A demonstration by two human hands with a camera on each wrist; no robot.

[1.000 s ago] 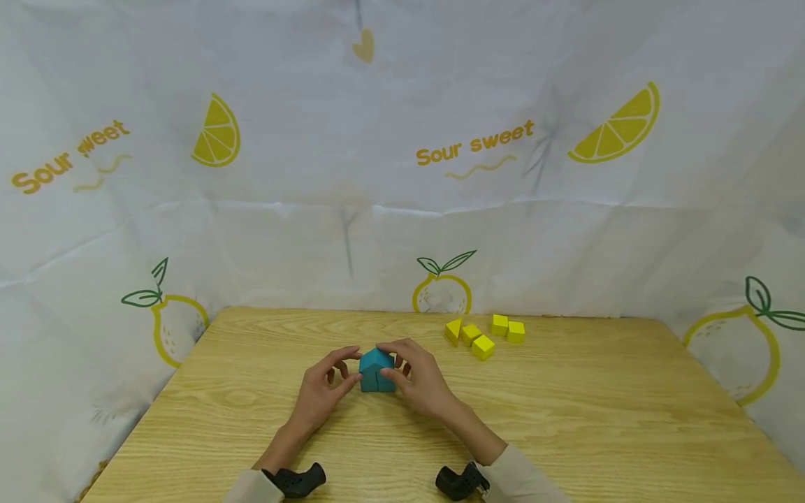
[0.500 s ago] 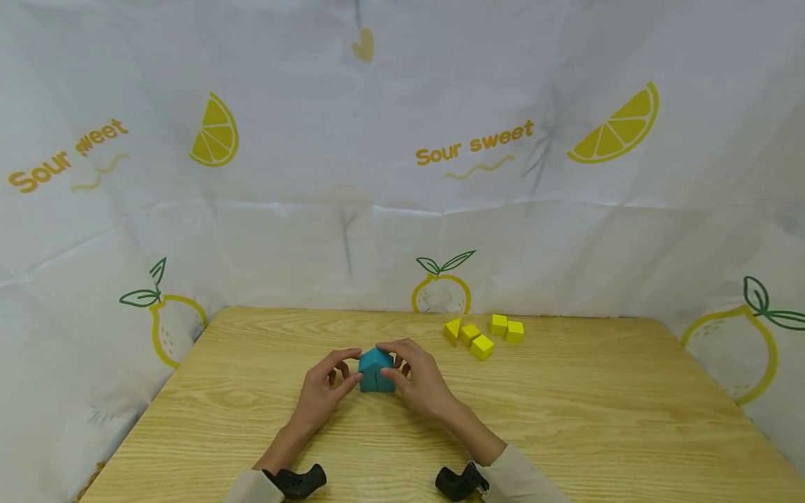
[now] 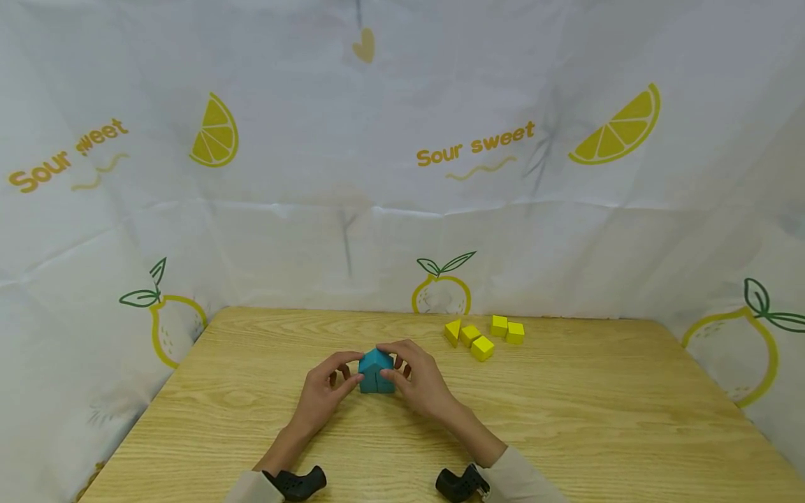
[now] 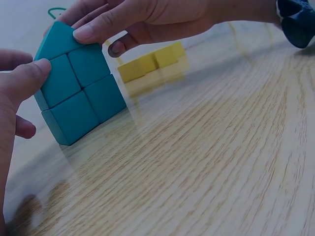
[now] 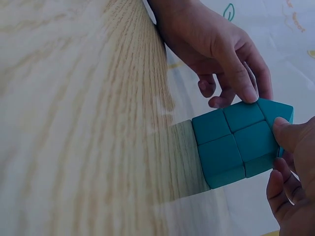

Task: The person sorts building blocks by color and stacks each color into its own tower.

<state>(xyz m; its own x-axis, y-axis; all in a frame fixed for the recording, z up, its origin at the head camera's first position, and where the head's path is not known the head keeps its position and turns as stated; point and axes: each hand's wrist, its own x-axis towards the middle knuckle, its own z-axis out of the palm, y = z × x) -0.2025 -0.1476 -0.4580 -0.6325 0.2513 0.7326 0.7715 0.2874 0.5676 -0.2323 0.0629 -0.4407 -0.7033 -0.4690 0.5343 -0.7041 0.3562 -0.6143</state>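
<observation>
Teal toy blocks stand stacked on the table like a small house: two rows of two cubes (image 4: 73, 118) under a triangular roof block (image 3: 376, 359). From the left side, my left hand (image 3: 319, 392) pinches the upper row, its thumb (image 4: 43, 67) on the front face by the edge. My right hand (image 3: 420, 377) grips the other side, the thumb (image 4: 84, 33) at the seam between roof and upper cube. Its index finger reaches over behind the roof. Thin seams show between the cubes, and the back of the stack is hidden.
Beyond the right hand lie several yellow blocks: a triangular one (image 3: 453, 332) and cubes (image 3: 482, 348) in two loose groups near the back edge. A white cloth (image 3: 302, 258) printed with lemons hangs behind the wooden table (image 3: 566, 405).
My left index finger has lowered slightly and come a little further right at the stack's edge. The right hand and the blocks are practically unmoved.
</observation>
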